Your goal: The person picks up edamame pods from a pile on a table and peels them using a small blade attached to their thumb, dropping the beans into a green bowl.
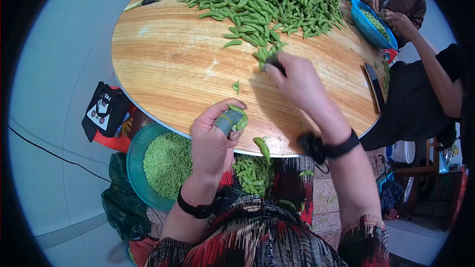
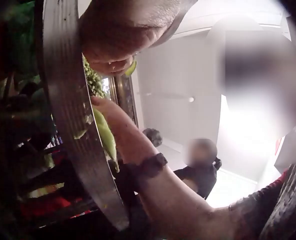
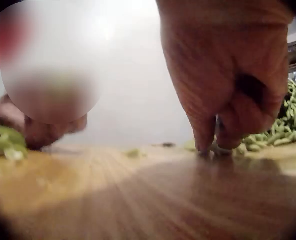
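Observation:
Near the table's front edge my left hand [image 1: 210,143] holds a green soybean pod [image 1: 241,121] between thumb and fingers. A grey cover with a yellow band [image 1: 226,121] sits on a digit of that hand. My right hand [image 1: 301,76] reaches down to the near tip of a big pod heap [image 1: 277,0]. Its fingertips are drawn together at the tabletop in the right wrist view, pinching a pale green pod [image 3: 217,148] that they mostly hide. A dark cover [image 1: 275,63] shows on one finger. A loose pod [image 1: 262,149] lies at the table's edge.
A teal basket [image 1: 132,163] of shelled beans stands below the round table [image 1: 163,64], left of my lap. More pods [image 1: 255,173] lie below the edge. At right are a phone [image 1: 374,86] and a blue basket [image 1: 363,29], with other people working there.

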The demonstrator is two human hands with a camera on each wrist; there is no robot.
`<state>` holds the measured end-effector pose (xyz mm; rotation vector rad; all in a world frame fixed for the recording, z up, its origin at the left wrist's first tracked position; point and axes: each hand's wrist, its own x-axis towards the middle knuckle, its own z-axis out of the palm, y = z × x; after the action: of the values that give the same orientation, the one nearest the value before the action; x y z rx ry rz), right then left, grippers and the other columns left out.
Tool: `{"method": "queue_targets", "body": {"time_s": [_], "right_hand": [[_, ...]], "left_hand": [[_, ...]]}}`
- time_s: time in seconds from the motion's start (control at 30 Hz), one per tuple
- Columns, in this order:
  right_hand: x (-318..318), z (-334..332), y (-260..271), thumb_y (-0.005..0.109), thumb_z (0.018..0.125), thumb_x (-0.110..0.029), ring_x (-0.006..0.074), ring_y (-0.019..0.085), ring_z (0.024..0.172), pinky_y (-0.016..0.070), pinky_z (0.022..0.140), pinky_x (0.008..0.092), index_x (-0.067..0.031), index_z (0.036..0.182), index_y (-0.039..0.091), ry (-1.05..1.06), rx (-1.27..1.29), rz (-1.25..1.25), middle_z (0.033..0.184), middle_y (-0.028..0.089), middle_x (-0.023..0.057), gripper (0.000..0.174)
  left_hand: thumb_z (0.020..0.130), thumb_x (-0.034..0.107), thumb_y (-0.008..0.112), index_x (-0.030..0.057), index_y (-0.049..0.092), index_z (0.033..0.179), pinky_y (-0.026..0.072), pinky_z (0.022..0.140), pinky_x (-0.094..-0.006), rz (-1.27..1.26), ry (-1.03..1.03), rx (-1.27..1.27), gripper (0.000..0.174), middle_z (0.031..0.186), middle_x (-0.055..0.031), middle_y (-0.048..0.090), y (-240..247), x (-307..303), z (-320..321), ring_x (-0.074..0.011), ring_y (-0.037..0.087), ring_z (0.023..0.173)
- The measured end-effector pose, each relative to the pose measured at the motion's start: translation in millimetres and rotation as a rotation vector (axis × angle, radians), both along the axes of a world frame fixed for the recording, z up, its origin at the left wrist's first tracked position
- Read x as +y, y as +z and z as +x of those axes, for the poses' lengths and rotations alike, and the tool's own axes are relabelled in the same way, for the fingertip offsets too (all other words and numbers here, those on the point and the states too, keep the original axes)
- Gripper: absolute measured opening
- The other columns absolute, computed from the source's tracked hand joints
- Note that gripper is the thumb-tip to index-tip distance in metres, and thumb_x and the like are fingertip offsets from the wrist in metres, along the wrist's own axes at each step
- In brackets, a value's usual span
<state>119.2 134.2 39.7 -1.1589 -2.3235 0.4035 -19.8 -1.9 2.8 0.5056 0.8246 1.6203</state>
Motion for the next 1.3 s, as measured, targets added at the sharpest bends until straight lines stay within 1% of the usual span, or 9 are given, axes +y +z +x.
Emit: {"method": "queue_targets", "body": {"time_s": [0.17,0.23,0.33,0.47,0.63,0.77,0.87,0.93,1.3], "right_hand": [[21.8,0.2,-8.2,0.055,0.080,-0.014,0.0391,0.060,0.073,0.0475,0.067,0.0466,0.0008,0.080,0.058,-0.032,-0.264,0.042,0.073,0.061,0.0225,0.015],[11.4,6.1,-2.1,0.056,0.078,-0.010,0.0393,0.060,0.072,0.0480,0.067,0.0461,0.0015,0.079,0.058,0.010,-0.270,0.019,0.073,0.061,0.0220,0.012],[-5.9,23.1,4.3,0.058,0.076,-0.011,0.0405,0.059,0.071,0.0477,0.066,0.0453,0.0019,0.081,0.060,0.011,-0.084,-0.058,0.073,0.061,0.0226,0.014],[-27.8,43.6,6.6,0.062,0.075,-0.014,0.0355,0.060,0.065,0.0474,0.062,0.0409,0.0020,0.084,0.062,-0.056,-0.027,-0.089,0.070,0.061,0.0215,0.018],[-71.3,51.5,18.9,0.066,0.078,-0.016,0.0067,0.051,0.062,0.0440,0.057,0.0266,0.0033,0.081,0.059,0.108,0.355,-0.742,0.063,0.057,0.0037,0.020],[-96.1,49.1,33.9,0.063,0.085,-0.016,0.0034,0.046,0.062,0.0401,0.054,0.0212,0.0014,0.084,0.058,0.129,0.466,-0.822,0.068,0.054,-0.0029,0.018],[-99.6,51.3,34.8,0.054,0.091,-0.017,0.0029,0.043,0.061,0.0377,0.054,0.0193,-0.0007,0.091,0.056,0.090,0.566,-0.902,0.068,0.051,-0.0045,0.016],[-105.7,49.7,33.0,0.045,0.096,-0.019,0.0035,0.042,0.060,0.0366,0.055,0.0187,-0.0026,0.094,0.054,0.026,0.679,-0.907,0.067,0.047,-0.0051,0.019],[-109.8,50.8,14.2,0.040,0.098,-0.020,0.0024,0.037,0.053,0.0299,0.046,0.0176,-0.0043,0.086,0.053,0.180,0.689,-1.301,0.068,0.051,-0.0037,0.024]], "left_hand": [[0.084,0.001,0.050,-0.0026,0.061,0.097,0.0260,0.046,-0.0154,-0.034,-0.041,0.039,0.017,0.079,-0.0037,0.055,1.1,-0.3,2.1,-0.0045,0.040,0.055],[0.081,-0.008,0.042,0.0010,0.063,0.106,0.0412,0.054,-0.0193,-0.012,-0.230,0.331,0.033,0.077,-0.0037,0.058,2.8,-7.5,5.0,-0.0078,0.052,0.069],[0.084,0.005,0.054,0.0047,0.060,0.115,0.0417,0.057,-0.0226,0.125,-0.305,0.933,0.032,0.078,-0.0052,0.059,13.4,-17.4,9.7,-0.0101,0.052,0.064],[0.082,0.008,0.061,0.0081,0.060,0.116,0.0454,0.063,-0.0255,0.233,-0.228,1.146,0.035,0.078,-0.0071,0.061,9.2,-13.5,10.9,-0.0136,0.057,0.069],[0.074,-0.001,0.065,0.0073,0.064,0.107,0.0495,0.068,-0.0290,0.179,0.023,1.450,0.035,0.087,-0.0110,0.062,28.4,-14.8,25.6,-0.0219,0.063,0.080],[0.076,-0.001,0.063,0.0053,0.063,0.105,0.0487,0.066,-0.0293,0.285,0.070,1.341,0.030,0.086,-0.0093,0.062,11.8,-12.1,23.6,-0.0204,0.062,0.076],[0.078,-0.001,0.062,0.0027,0.063,0.103,0.0450,0.058,-0.0253,0.257,-0.081,0.721,0.025,0.085,-0.0052,0.063,-0.4,-9.6,21.7,-0.0132,0.057,0.068],[0.081,0.000,0.060,0.0010,0.063,0.099,0.0383,0.053,-0.0194,0.067,-0.237,-0.038,0.018,0.083,-0.0023,0.062,-1.3,-13.5,19.8,-0.0055,0.051,0.063],[0.078,-0.005,0.059,-0.0015,0.061,0.087,0.0440,0.063,-0.0210,0.107,-0.070,0.307,0.009,0.086,-0.0053,0.060,-0.1,-15.5,20.8,-0.0085,0.055,0.072]]}}
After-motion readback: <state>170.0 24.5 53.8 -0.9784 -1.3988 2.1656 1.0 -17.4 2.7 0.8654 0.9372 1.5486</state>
